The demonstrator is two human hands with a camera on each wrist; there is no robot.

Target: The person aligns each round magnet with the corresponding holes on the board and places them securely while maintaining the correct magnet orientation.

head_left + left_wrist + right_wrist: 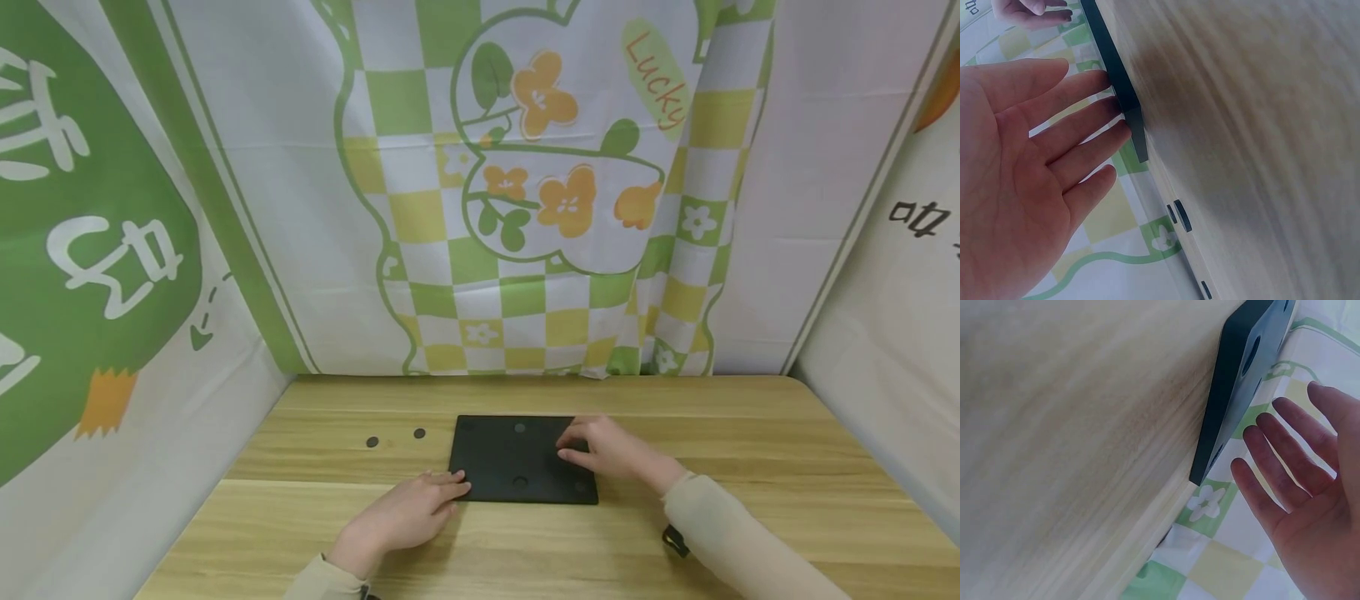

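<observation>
A thin black rectangular board (491, 460) lies flat on the wooden table, with round spots on its upper face. My left hand (420, 508) rests its fingertips on the board's near left corner. The left wrist view shows those fingers (1085, 115) straight and slightly spread against the board's edge. Over the board's right part is my right hand (607, 450), its fingers bent a little downward. Nothing shows between the right fingers (1279, 459) in the right wrist view, where they are loosely spread beside the board (1235, 387).
Two small dark discs (419, 433) (372, 442) lie on the wooden table (300, 500) left of the board. A patterned green and white curtain (420, 292) hangs behind the table's far edge, with printed cloth on both sides.
</observation>
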